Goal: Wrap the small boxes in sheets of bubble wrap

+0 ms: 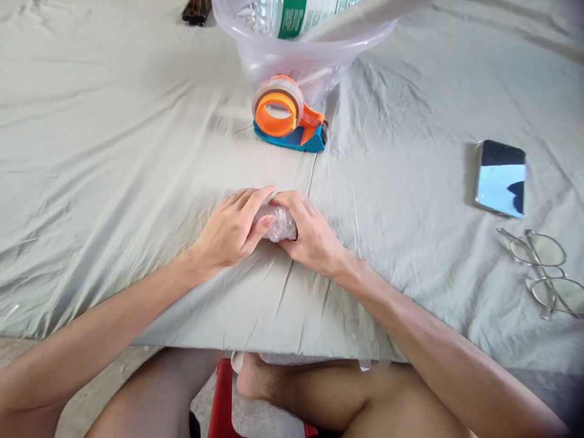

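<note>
Bare legs (328,389) lie closest to view, one bent sideways, with a red stool (221,395) showing between them. Above them spreads a creased pale cloth (137,134) over the table. On its far side stands a clear basin (269,58) with a bottle (292,18) in it, and just in front of that sits a tape dispenser (292,139), straight ahead of the hands. Off to the right, well apart from the work, are a pair of glasses (538,249) and, beyond it, a phone (500,176).

Smallest, and central, is the bundle (281,225) in clear plastic, near the table's front edge and between the two hands. What shows of it seems a little longer from left to right, but both ends are covered, so its true long axis is uncertain. Neither hand is nearer: both touch it. The right hand (312,231) cups the right end, forefinger bent round the far side and thumb on the near side, pinching it between them. The left hand (232,225) closes over the left end, thumb pressed on top, fingers close together and arched past the far edge; whether every fingertip bears on the plastic, I cannot tell.
</note>
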`<state>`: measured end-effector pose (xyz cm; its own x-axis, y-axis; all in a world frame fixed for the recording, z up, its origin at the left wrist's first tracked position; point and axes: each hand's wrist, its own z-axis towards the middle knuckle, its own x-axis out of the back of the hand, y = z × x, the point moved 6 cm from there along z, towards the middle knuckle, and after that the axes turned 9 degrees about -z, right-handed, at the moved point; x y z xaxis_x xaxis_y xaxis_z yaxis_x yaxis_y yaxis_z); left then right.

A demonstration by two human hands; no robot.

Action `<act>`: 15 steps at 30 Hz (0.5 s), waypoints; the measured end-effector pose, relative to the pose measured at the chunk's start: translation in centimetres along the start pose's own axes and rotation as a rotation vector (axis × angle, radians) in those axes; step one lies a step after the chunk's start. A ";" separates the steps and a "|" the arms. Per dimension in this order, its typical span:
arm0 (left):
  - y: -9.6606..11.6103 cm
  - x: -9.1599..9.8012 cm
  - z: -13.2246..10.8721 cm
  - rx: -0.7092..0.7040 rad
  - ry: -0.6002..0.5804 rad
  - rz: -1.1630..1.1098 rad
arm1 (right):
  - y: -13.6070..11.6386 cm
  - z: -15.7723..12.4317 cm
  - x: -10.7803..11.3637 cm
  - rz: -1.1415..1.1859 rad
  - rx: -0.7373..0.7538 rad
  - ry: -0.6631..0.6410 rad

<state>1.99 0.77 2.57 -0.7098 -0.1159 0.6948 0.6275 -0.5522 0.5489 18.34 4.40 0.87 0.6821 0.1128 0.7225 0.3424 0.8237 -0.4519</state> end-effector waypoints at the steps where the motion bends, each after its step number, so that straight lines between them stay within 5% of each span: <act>1: 0.1 0.1 0.0 -0.014 0.013 -0.027 | -0.2 0.0 0.2 -0.051 0.038 0.026; 15: -1.1 -1.5 0.1 0.076 -0.147 -0.389 | -1.0 -0.1 0.4 -0.194 0.192 0.041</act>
<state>2.40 1.59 0.97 -0.8485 0.2110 0.4853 0.3478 -0.4688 0.8120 18.37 3.54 1.54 0.6424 -0.0765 0.7625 0.3434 0.9183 -0.1972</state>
